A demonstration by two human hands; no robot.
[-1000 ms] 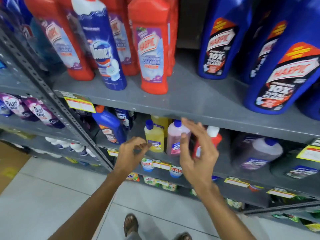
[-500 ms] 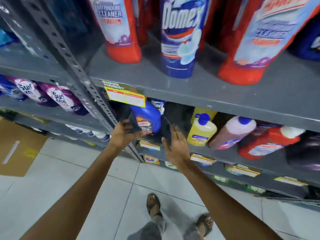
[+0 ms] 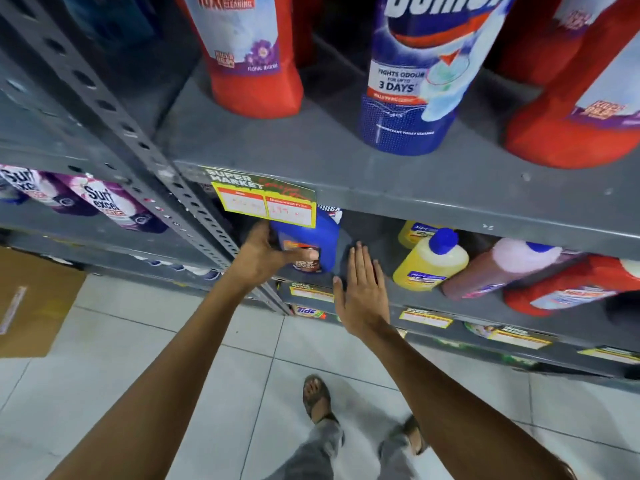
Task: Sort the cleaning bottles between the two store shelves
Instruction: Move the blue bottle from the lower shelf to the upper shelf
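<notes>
A blue cleaner bottle [image 3: 320, 237] stands at the left end of the lower grey shelf [image 3: 485, 308], partly hidden behind a yellow price tag [image 3: 266, 202]. My left hand [image 3: 266, 258] wraps around it, thumb across its label. Just to the right, my right hand [image 3: 362, 289] is flat with fingers apart, holding nothing. On the upper shelf [image 3: 433, 199] stand a blue Domex bottle [image 3: 415, 81] and red cleaner bottles [image 3: 252, 60]. A yellow bottle [image 3: 429, 263], a pink bottle [image 3: 498, 268] and a red bottle [image 3: 568, 289] sit along the lower shelf.
A perforated grey upright [image 3: 138, 147] runs diagonally just left of my left hand. Purple detergent pouches [image 3: 104, 202] fill the neighbouring shelf at left. Brown cardboard [image 3: 31, 303] lies on the tiled floor [image 3: 138, 358]. My sandalled feet [image 3: 317, 396] stand below.
The view has dropped closer to the shelves. My left hand has closed around the blue bottle on the lower shelf, and my right hand has come to rest spread beside it.
</notes>
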